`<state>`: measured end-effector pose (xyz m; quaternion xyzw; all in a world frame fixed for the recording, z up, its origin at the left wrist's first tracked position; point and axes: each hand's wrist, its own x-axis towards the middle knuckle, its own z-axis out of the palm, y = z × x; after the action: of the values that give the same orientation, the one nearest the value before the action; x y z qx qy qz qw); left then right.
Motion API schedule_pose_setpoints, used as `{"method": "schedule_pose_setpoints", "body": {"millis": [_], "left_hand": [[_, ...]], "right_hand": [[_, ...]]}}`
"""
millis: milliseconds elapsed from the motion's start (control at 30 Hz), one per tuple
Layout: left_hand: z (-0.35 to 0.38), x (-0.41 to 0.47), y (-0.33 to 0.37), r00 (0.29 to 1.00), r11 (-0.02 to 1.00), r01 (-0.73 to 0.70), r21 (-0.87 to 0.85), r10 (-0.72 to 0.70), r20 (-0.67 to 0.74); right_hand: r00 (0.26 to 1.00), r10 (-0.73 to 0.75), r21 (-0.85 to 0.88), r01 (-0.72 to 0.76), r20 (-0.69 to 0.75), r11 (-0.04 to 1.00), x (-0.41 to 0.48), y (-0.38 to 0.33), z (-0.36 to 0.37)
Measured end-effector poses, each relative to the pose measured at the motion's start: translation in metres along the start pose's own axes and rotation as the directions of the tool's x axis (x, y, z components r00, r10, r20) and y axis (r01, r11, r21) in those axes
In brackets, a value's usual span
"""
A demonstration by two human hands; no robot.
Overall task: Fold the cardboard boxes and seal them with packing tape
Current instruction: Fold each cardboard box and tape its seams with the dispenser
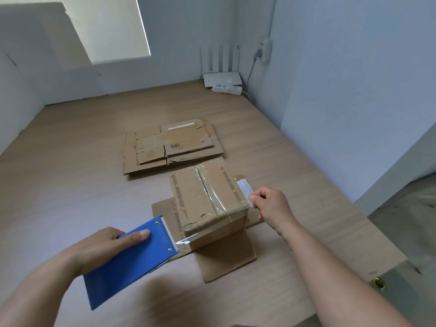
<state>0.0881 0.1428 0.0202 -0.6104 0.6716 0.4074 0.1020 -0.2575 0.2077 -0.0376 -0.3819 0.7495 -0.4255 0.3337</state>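
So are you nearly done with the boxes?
One box is folded, with tape over its top seam. The left hand holds the blue dispenser, tape not yet cut; the right hand pinches a white strip. The flat cardboard stack behind waits unfolded.

Soft, cool daylight from the window [118,27]; edges bend; glare streaks the tape [218,204]

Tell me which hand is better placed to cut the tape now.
Likely left. The left hand grips the dispenser, and the tape runs taut from the box to its teeth. The right hand pinches a white strip at the box's side.
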Motion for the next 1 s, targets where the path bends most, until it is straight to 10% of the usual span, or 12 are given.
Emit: {"method": "schedule_pose_setpoints", "body": {"millis": [400, 533, 733, 1000], "left_hand": [[0.019, 0.042, 0.006, 1.000, 1.000, 0.021, -0.006, -0.021, -0.016], [0.022, 0.049, 0.010, 1.000, 1.000, 0.000, -0.012, 0.000, -0.007], [0.042, 0.051, 0.019, 1.000, 0.997, -0.011, -0.076, 0.011, -0.002], [0.064, 0.043, 0.026, 0.999, 0.991, -0.008, -0.130, 0.001, -0.054]], "right_hand": [[0.982, 0.185, 0.168, -0.189, 0.039, 0.968, -0.003, 0.007, 0.010], [0.947, 0.302, -0.119, -0.315, -0.111, 0.942, -0.001, 0.005, -0.001], [0.983, 0.008, -0.269, -0.058, -0.181, 0.961, -0.012, 0.007, 0.013], [0.967, 0.061, -0.124, -0.094, -0.248, 0.988, 0.006, 0.001, 0.028]]}}
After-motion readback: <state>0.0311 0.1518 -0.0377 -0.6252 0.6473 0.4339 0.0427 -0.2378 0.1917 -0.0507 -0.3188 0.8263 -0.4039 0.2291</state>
